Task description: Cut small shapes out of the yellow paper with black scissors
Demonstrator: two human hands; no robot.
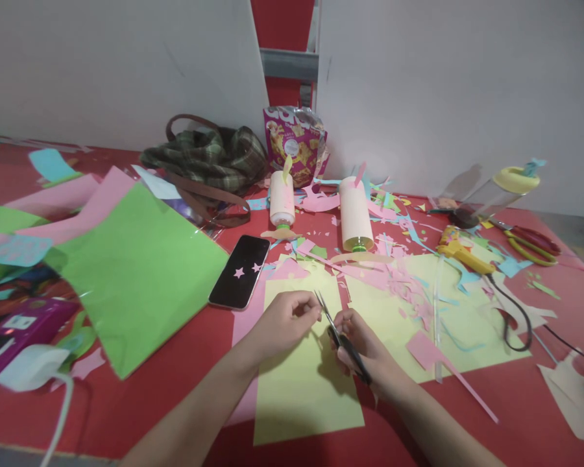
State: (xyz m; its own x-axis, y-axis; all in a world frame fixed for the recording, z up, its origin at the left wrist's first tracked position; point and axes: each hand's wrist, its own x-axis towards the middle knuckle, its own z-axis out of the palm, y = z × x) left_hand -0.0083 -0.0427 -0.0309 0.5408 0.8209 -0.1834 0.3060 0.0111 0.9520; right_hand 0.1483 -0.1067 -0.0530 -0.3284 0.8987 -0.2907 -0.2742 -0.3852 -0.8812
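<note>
Head view: right hand (365, 350) gripping small scissors (338, 334), left hand (285, 321) pinched shut at their tips, contents unclear; snip slowly, keeping fingertips clear.

The scissors (343, 344) have thin bright metal blades and glossy black plastic handles. Under them the yellow sheet (302, 389) is smooth, matt paper. The green sheet (141, 272) has a slight sheen. The phone (240, 270) is glossy black glass, the bag (209, 155) soft plaid cloth, and the snack pouch (294, 139) shiny crinkled foil. The table (175, 370) is matt red.
</note>
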